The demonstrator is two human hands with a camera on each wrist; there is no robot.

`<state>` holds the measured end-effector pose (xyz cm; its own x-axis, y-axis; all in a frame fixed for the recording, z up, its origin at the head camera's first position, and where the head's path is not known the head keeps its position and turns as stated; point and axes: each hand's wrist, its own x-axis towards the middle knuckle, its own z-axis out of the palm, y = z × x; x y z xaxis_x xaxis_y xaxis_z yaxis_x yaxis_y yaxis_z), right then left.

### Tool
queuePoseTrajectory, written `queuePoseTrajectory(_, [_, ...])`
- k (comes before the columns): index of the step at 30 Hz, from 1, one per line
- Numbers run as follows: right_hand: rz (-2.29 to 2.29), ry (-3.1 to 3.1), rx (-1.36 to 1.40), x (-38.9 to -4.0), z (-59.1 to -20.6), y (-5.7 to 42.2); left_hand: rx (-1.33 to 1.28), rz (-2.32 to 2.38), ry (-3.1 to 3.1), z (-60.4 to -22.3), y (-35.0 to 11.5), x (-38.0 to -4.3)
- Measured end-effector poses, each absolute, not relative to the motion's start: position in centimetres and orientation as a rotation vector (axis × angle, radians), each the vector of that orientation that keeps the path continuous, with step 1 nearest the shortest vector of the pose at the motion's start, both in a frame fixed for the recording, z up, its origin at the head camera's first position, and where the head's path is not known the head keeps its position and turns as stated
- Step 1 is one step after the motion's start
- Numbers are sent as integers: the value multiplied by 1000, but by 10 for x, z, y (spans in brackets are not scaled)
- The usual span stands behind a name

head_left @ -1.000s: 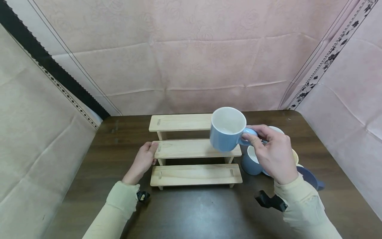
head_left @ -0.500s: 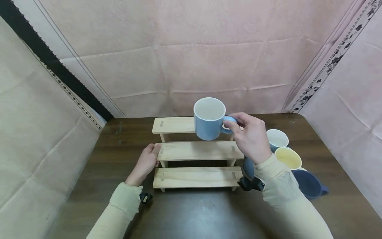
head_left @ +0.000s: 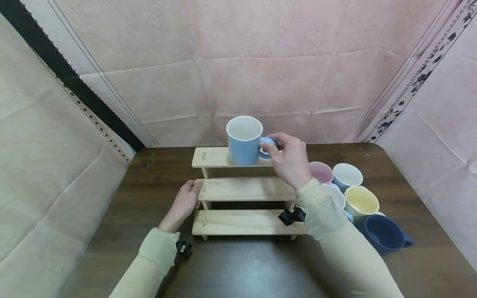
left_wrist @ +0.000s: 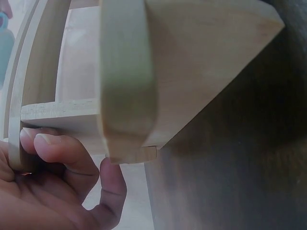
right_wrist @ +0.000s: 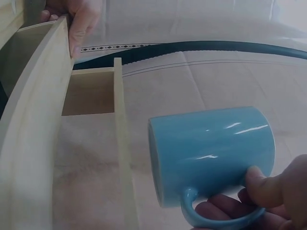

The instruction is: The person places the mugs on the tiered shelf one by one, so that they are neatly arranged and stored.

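A light blue mug [head_left: 244, 145] with a white inside is held upright by its handle in my right hand [head_left: 288, 159]. In the head view it overlaps the top step of a three-step wooden rack [head_left: 246, 189]; the right wrist view shows a gap between the mug's base [right_wrist: 156, 163] and the top board [right_wrist: 122, 143]. My left hand [head_left: 182, 205] grips the left end of the middle step. From the left wrist view, its curled fingers [left_wrist: 62, 148] reach under that board, beside the rack's side support [left_wrist: 127, 72].
Right of the rack, several mugs stand grouped on the dark wooden table [head_left: 238, 269]: pink [head_left: 321, 171], white-lined [head_left: 347, 174], yellow [head_left: 360, 203] and dark blue [head_left: 384, 232]. My right forearm partly covers another white-lined one [head_left: 333, 193]. Pale cloth [head_left: 238, 82] hangs behind and at both sides.
My right hand has carried the light blue mug left and back, from over the middle step's right end to the top step. The left hand keeps its grip on the rack.
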<state>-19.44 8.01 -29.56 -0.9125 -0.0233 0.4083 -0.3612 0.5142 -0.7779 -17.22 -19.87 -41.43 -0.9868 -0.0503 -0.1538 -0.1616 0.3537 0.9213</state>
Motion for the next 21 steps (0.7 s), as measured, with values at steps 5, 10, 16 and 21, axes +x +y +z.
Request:
queuePoseTrajectory(5, [1348, -2401, 316, -203, -301, 70, -193, 1721, 2506, -415, -199, -171])
queuePoseTrajectory(10, [1331, -2391, 320, -209, -304, 61, -197, 1723, 2492, -415, -199, -170])
queuePoseTrajectory(16, [1349, -2399, 331, -213, -305, 51, -193, 1734, 2498, -415, -200, -170])
queuePoseTrajectory(21, [1378, -2417, 329, -215, -306, 43, -192, 1731, 2500, -415, -199, -171])
